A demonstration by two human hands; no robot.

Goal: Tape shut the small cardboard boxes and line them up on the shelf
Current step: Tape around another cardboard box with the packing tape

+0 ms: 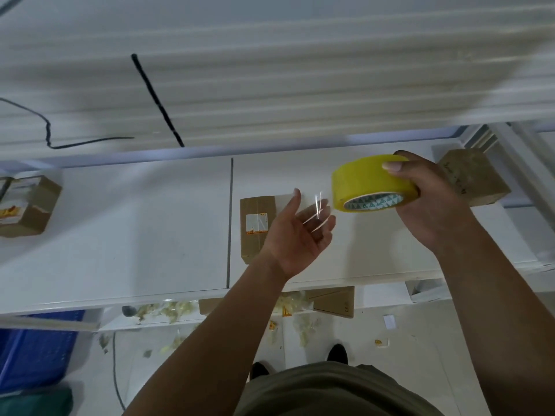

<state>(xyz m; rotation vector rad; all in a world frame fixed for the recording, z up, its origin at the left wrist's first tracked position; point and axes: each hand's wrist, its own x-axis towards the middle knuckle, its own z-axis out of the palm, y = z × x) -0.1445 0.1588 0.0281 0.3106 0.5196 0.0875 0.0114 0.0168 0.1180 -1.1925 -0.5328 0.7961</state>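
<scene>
My right hand [432, 202] grips a yellow roll of tape [368, 183] above the white shelf [135, 229]. A clear strip of tape [318, 210] glints between the roll and my left hand [295, 235], which is held palm up with relaxed fingers; whether the strip sticks to the fingers I cannot tell. A small cardboard box [256, 226] with a white label lies on the shelf, partly hidden behind my left hand. A second box [28, 205] sits at the shelf's left end. A third box [476, 177] stands at the right end, behind my right hand.
A ribbed white wall rises behind the shelf, with a black cable [156, 97] running down it. Below the shelf's front edge lie flat cardboard pieces [333, 301], tape scraps [168, 310] and a blue crate [36, 349] on the floor. My shoes [338, 354] stand near the shelf.
</scene>
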